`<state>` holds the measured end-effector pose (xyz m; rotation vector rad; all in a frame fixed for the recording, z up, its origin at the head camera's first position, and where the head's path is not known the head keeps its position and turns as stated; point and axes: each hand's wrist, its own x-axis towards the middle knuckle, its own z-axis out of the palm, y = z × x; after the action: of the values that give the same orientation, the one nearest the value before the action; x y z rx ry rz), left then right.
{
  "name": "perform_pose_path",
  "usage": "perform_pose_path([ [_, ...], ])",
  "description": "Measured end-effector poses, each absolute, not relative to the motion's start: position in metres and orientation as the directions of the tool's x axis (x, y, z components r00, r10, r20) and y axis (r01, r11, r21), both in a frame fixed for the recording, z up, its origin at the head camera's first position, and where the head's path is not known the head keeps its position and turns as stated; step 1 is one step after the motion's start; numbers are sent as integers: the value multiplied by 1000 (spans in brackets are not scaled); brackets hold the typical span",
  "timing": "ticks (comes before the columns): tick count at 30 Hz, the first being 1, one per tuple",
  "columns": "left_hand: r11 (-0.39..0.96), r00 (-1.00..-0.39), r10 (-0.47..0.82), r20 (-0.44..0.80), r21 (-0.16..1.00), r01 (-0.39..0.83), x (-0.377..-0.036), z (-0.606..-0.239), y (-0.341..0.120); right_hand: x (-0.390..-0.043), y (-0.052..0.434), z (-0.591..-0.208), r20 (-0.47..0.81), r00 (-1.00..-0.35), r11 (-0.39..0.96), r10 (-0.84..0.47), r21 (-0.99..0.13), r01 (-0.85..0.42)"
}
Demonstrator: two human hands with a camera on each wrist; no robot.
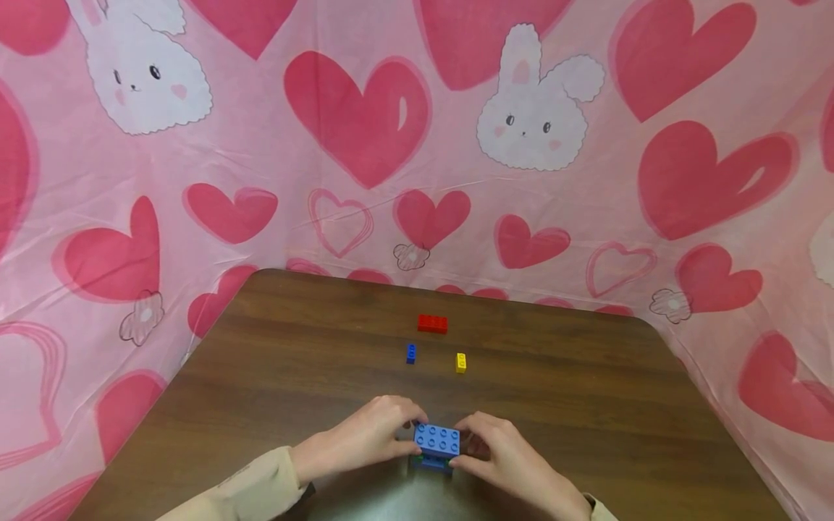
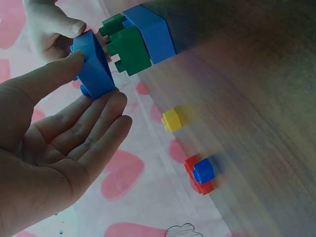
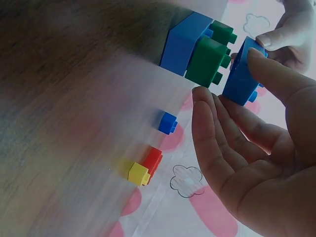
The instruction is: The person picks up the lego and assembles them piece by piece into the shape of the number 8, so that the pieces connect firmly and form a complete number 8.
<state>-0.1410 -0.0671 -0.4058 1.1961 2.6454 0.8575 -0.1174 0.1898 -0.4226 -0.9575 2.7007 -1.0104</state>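
At the near edge of the dark brown wooden table [image 1: 586, 405], the left hand [image 1: 365, 438] comes in from the left in a beige sleeve [image 1: 254, 492] and pinches the left end of a light blue rectangular plastic building brick [image 1: 436, 439] between thumb and fingers. In the left wrist view that brick sits tilted just above a stack on the table: a green plastic brick [image 2: 129, 52] seated on a larger blue plastic base brick [image 2: 155, 32]. I cannot tell whether the held brick touches the green one's studs. The right hand [image 1: 504, 452] grasps the brick's right end the same way, thumb on top and fingers curled beneath.

Farther back, well apart from the hands, three loose pieces lie on the bare wood: a small dark blue plastic brick [image 1: 411, 353] on the left, a red rectangular plastic brick [image 1: 433, 323] behind and between, and a small yellow plastic brick [image 1: 460, 362] on the right.

A pink cloth printed with red hearts and white rabbits [image 1: 365, 145] drapes around the table on all far sides.
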Motion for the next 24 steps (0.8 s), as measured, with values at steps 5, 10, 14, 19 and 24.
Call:
perform_pose_path([
  [5, 535, -684, 721, 107, 541, 649, -141, -407, -66, -117, 189, -425, 155, -776, 566, -611, -600, -565],
  [10, 540, -686, 721, 96, 543, 643, -141, -409, -66, -117, 190, -426, 113, -790, 584, -602, -612, -533],
  [14, 539, -685, 721, 108, 534, 651, -141, -412, -65, -117, 190, -425, 79, -800, 596, -595, -625, -504],
  [19, 537, -687, 717, 114, 539, 649, -142, -415, -63, -118, 191, -426, 73, -801, 597, -594, -627, -500],
  [24, 531, -682, 721, 125, 533, 659, -141, -415, -64, -118, 191, -428, 69, -803, 597, -592, -632, -494],
])
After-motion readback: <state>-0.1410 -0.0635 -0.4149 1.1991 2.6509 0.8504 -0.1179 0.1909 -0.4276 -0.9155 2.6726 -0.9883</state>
